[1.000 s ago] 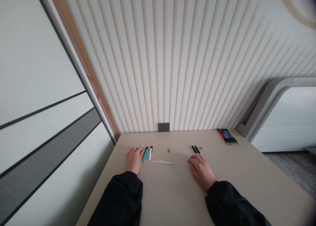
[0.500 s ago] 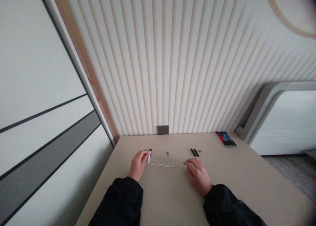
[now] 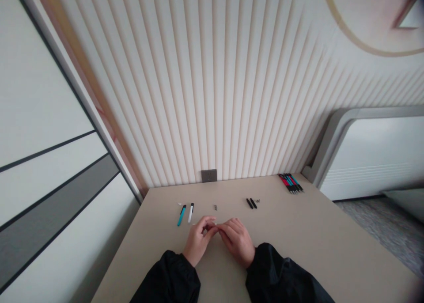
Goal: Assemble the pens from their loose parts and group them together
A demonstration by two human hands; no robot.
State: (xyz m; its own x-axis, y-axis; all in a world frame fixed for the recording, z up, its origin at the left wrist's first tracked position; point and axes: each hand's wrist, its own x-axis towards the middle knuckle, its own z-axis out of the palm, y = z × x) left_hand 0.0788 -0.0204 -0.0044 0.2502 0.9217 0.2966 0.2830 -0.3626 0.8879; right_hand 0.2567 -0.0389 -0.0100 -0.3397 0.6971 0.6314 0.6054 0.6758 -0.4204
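Note:
My left hand (image 3: 200, 236) and my right hand (image 3: 237, 240) meet above the near middle of the table, with their thumbs and fingers pinched together. A small white bit shows between the fingertips, apparently part of a thin white pen refill; most of it is hidden by the fingers. Just left of my left hand, a thin white end (image 3: 194, 224) peeks out at table level. Beyond that hand lie a turquoise pen barrel (image 3: 181, 216) and a white pen barrel (image 3: 190, 213), both with black tops. Small metal pieces (image 3: 215, 207) rest straight ahead of my hands.
Two black pen grips (image 3: 251, 203) lie to the right, with small metal parts (image 3: 258, 201) beside them. Several red, turquoise and black pens (image 3: 290, 183) are lined up at the table's back right. A wall socket (image 3: 209, 176) sits behind the table (image 3: 298, 241).
My left hand has left the barrels and moved right; my right hand has moved left, and the two now meet over the thin white refills. The turquoise barrel is uncovered. The view has shifted slightly.

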